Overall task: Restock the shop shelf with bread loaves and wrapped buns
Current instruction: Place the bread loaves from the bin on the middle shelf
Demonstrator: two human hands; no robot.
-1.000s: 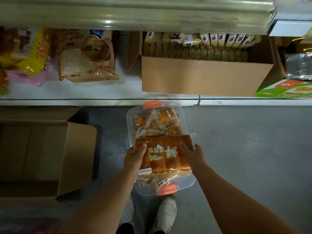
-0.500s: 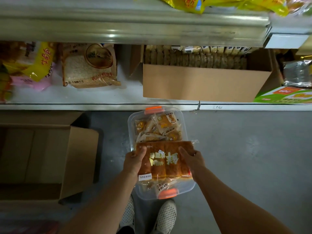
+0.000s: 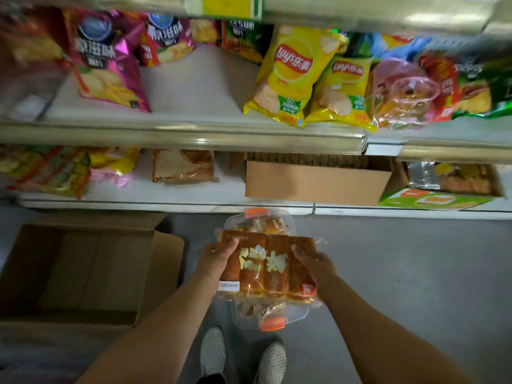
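Head view: taking the loaf as your landmark, an open box sits on the floor well to its left. Your left hand grips the loaf's left end, thumb curled over the top. The loaf itself is a wrapped brown pull-apart one, held level in front of you, below the edge of the lower shelf. Directly under it is a clear tub with orange clips, holding wrapped buns. Your right hand grips the loaf's right end, thumb also on top. Below the loaf, your white shoes stand on the grey floor. Above it on the lower shelf, a bagged bread lies up and left, a carton straight above. Higher still, crisp bags fill the upper shelf.
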